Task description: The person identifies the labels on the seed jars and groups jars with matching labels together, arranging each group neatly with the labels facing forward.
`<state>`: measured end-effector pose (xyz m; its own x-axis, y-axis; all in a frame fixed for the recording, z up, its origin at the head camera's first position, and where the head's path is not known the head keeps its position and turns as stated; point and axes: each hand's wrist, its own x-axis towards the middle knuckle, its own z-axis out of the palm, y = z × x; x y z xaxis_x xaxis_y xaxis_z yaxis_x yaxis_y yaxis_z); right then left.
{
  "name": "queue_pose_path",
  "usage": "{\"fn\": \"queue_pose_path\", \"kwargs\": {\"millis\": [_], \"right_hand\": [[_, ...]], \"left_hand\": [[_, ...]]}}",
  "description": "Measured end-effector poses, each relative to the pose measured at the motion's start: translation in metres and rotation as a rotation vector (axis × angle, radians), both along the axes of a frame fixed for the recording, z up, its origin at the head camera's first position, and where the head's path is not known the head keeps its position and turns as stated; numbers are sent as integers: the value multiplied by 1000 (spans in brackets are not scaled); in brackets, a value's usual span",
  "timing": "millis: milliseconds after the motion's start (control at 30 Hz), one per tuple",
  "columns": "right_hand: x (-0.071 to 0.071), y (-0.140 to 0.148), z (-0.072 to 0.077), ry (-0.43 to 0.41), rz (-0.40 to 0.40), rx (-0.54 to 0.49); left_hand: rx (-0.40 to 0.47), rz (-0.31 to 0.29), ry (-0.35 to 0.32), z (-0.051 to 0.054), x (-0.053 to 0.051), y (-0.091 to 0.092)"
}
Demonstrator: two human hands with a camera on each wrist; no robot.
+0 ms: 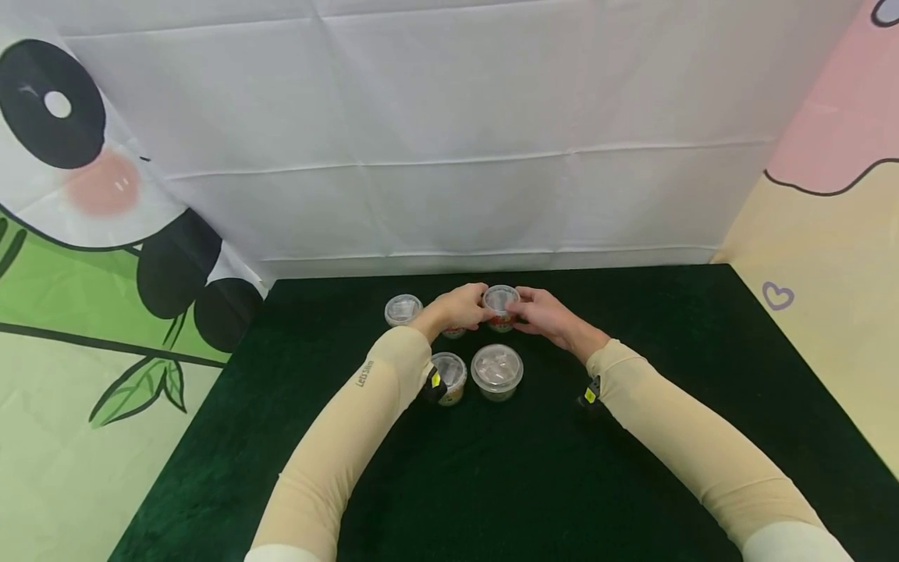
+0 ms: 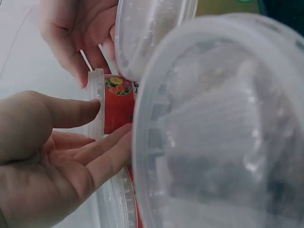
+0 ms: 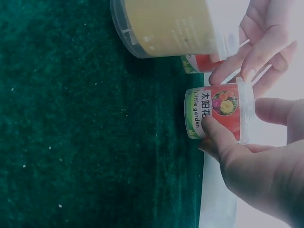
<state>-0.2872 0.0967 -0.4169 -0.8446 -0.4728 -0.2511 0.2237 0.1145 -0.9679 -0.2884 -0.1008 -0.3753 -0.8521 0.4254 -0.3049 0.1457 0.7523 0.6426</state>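
A small clear-lidded plastic cup [image 1: 500, 300] with a red label and flower picture stands between both hands at the far part of the table. My right hand [image 1: 551, 318] grips it from the right, a fingertip on the label in the right wrist view. From the other side, my left hand [image 1: 460, 307] holds the same cup, its thumb at the lid rim and fingers along the red side in the left wrist view. Another red-labelled cup [image 1: 453, 332] is partly hidden under the left hand. A third small cup [image 1: 403, 309] stands left of it.
Nearer to me, a lidded tub [image 1: 497, 371] and another lidded cup [image 1: 452, 373] stand side by side, the latter partly behind the left wrist camera. Dark green cloth [image 1: 485, 476] covers the table. A white sheet [image 1: 449, 156] hangs behind its far edge.
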Motion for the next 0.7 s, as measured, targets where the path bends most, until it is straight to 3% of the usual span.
{"fn": "queue_pose_path", "kwargs": {"millis": [200, 333, 500, 700], "right_hand": [[2, -1, -2, -14, 26, 28], [5, -2, -2, -4, 17, 80], [7, -5, -3, 49, 5, 149], [7, -6, -5, 53, 3, 168]], "left_hand": [[-87, -32, 34, -2, 1, 3], [-87, -32, 23, -3, 2, 5], [-50, 18, -35, -3, 4, 9], [-76, 14, -28, 0, 9, 10]]}}
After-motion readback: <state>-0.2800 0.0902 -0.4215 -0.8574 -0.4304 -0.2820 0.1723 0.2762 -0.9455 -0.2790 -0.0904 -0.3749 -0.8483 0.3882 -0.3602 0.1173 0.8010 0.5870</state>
